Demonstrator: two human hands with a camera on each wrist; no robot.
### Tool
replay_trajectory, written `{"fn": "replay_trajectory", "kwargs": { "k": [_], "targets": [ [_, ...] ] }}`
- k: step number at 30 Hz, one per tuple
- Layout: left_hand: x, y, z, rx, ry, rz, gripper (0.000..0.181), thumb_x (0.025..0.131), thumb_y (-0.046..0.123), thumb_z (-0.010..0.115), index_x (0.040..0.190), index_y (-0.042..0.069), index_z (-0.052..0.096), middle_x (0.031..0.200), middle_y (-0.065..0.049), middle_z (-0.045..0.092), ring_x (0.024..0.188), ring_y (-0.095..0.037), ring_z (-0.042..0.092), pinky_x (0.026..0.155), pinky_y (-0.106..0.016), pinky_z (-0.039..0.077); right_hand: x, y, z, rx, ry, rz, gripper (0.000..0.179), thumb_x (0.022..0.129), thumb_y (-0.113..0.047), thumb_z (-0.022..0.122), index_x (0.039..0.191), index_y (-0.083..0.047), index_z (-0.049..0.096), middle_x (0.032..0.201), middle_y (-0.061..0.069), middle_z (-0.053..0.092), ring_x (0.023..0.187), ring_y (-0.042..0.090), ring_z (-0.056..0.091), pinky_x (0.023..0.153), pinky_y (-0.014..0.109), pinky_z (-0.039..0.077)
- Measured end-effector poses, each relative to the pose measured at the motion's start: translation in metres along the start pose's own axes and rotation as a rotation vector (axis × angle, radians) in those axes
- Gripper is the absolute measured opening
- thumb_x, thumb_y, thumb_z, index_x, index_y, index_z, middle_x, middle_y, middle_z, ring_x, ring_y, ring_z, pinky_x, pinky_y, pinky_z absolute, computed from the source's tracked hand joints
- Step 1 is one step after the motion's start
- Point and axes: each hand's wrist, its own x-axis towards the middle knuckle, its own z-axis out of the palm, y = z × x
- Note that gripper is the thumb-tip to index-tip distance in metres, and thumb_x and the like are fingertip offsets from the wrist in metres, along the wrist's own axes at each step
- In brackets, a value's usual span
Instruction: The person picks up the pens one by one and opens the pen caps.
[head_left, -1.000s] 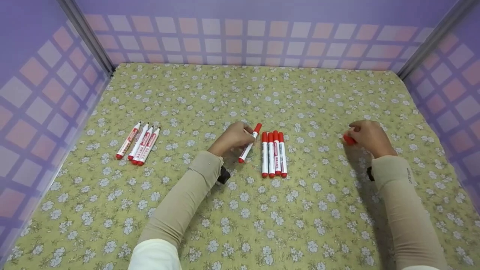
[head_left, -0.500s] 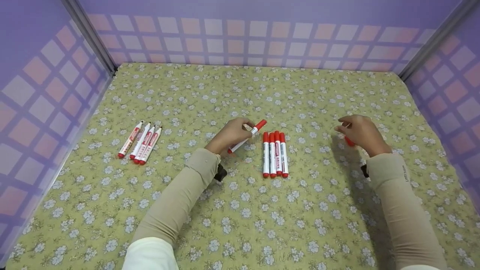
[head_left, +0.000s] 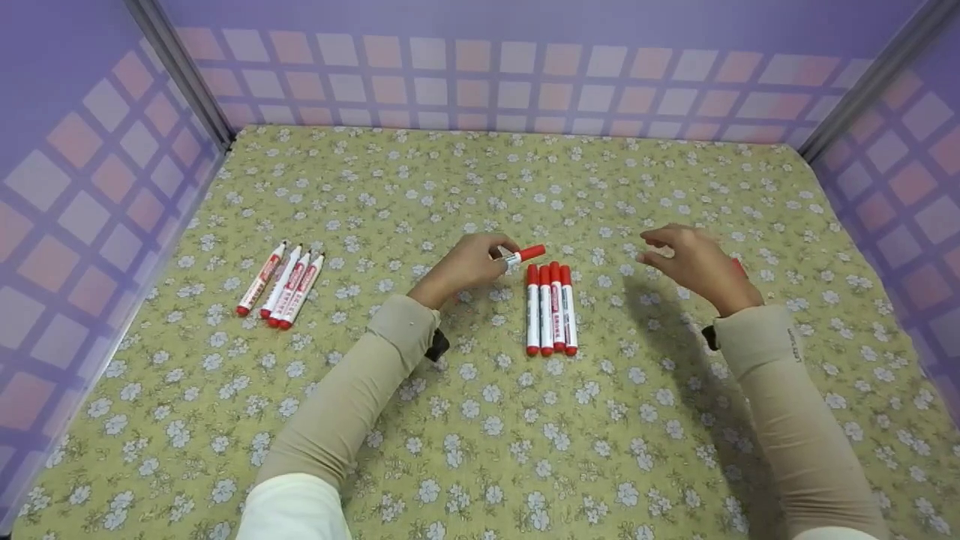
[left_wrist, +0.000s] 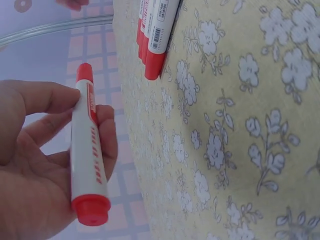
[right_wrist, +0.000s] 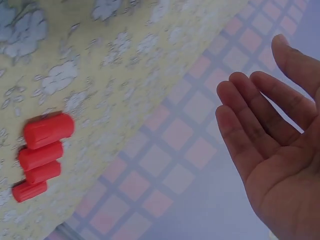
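The left hand (head_left: 471, 262) pinches a capped marker (left_wrist: 89, 142) mid-table (head_left: 600, 465), its red end near the row of four capped markers (head_left: 545, 315)! The right hand (head_left: 697, 262) is empty, fingers apart, beside red caps (right_wrist: 42, 156) towards the right edge; uncapped markers (head_left: 285, 294) lie near the left edge.

**Left hand (head_left: 469, 261) pinching red-capped marker (head_left: 524, 256)**

A person's left hand is pinching the marker, its cap pointing right, near the far end of four capped markers (head_left: 557, 304) lying side by side on the flower-patterned worktop (head_left: 420, 457). The right hand (head_left: 697, 259), thumb and fingers parted, is hovering well apart, with something red (head_left: 739, 268) peeking out behind it. At left, four uncapped markers (head_left: 291, 289) are lying close together, tips pointing away.
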Motion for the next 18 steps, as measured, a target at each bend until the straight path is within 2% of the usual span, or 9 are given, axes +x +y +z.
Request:
{"fn": "replay_trajectory", "kwargs": {
  "k": [5,11,18],
  "targets": [
    [-0.001,0.003,0.000,0.069,0.017,0.092,0.036,0.095,0.010,0.049,0.128,0.014,0.061,0.112,-0.008,0.060,0.071,-0.014,0.047,0.058,-0.027,0.038,0.003,-0.015,0.001,-0.038,-0.017,-0.066,0.046,0.094,-0.023,0.062,0.134,-0.001,0.055,0.131,0.024,0.056,0.120,0.041,0.053,0.095,0.055,0.045],
    [-0.003,0.004,-0.001,0.117,0.049,0.197,0.028,0.097,0.019,0.055,0.122,0.014,0.066,0.113,-0.006,0.063,0.092,-0.016,0.057,0.073,-0.031,0.047,0.003,-0.034,0.005,-0.069,0.001,-0.228,0.046,0.093,-0.023,0.063,0.134,-0.003,0.055,0.133,0.022,0.055,0.121,0.039,0.054,0.095,0.052,0.047],
    [-0.008,0.005,-0.002,0.146,0.065,0.306,0.028,0.097,0.024,0.057,0.120,0.011,0.068,0.117,-0.007,0.065,0.101,-0.016,0.061,0.083,-0.032,0.052,0.004,-0.057,0.007,-0.087,0.003,-0.340,0.046,0.094,-0.025,0.062,0.134,-0.004,0.055,0.133,0.020,0.056,0.121,0.037,0.055,0.095,0.050,0.048]
  ]
}}
